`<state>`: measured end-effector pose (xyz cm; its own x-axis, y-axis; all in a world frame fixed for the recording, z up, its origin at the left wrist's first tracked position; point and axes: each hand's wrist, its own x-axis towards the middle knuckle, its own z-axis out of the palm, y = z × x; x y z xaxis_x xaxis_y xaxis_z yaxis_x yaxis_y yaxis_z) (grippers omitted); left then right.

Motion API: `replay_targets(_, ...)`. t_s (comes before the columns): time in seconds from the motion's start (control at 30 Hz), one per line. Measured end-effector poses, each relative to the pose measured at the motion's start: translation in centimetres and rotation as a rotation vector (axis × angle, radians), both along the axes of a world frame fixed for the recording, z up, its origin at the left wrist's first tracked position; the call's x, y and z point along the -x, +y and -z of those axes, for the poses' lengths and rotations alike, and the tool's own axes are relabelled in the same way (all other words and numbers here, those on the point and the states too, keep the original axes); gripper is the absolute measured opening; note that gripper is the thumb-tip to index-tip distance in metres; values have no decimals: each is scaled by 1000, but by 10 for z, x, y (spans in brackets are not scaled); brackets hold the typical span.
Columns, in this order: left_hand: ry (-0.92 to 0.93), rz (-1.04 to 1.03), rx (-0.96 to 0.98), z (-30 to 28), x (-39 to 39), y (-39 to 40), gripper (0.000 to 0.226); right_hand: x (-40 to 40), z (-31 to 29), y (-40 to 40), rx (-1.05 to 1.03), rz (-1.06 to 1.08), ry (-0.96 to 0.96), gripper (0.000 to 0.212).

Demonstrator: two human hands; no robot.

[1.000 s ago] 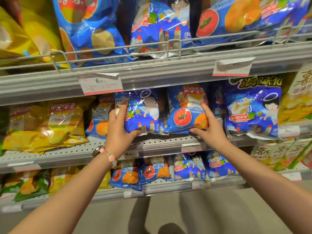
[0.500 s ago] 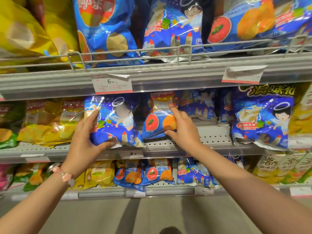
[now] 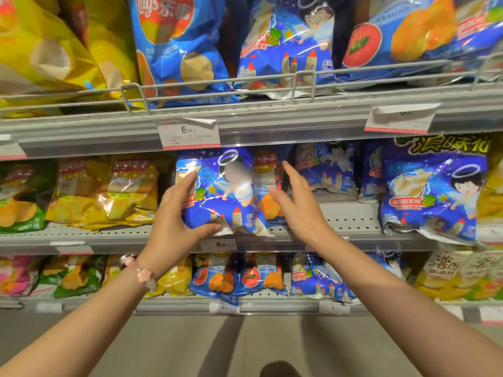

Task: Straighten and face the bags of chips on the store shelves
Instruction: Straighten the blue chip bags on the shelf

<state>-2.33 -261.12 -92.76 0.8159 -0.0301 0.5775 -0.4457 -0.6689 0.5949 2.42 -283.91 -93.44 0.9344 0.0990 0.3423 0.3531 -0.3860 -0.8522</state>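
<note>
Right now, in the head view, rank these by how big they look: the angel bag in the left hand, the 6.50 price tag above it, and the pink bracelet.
1. angel bag, gripped by the left hand: largest.
2. 6.50 price tag: clearly smaller.
3. pink bracelet: smallest, though it sits nearer the camera, so its true size is unsure.

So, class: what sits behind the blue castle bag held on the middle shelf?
Behind the castle bag a Lay's tomato bag shows at its right edge; the rest is covered.

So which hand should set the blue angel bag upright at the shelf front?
Left, probably. The left hand already has its grip round the blue angel bag, thumb under its lower edge. The right hand is open beside it, holding nothing.
</note>
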Motion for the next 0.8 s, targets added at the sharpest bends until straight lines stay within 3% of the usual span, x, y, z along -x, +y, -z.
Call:
replay_targets(0.1, -4, 31, 40, -1, -4, -23, 99, 14, -20, 1, -107, -88, 135, 86)
replay_targets(0.23, -2, 58, 69, -3, -4, -48, 97, 15, -35, -15, -81, -41, 168, 81)
replay_targets(0.4, -5, 135, 154, -4, 2, -67, 107, 21, -36, -37, -156, -52, 108, 26)
replay_targets(0.5, 37, 241, 220, -6, 5, -64, 118, 25, -36, -60, -339, -26, 100, 9)
replay_targets(0.67, 172, 306, -87, 3, -10, -63, 125, 29, -29, -106, -405, 95, 81, 14)
replay_targets(0.8, 112, 185, -314, 18, -36, -88, 114, 23, -24, -128, -342, 221, 29, 14)
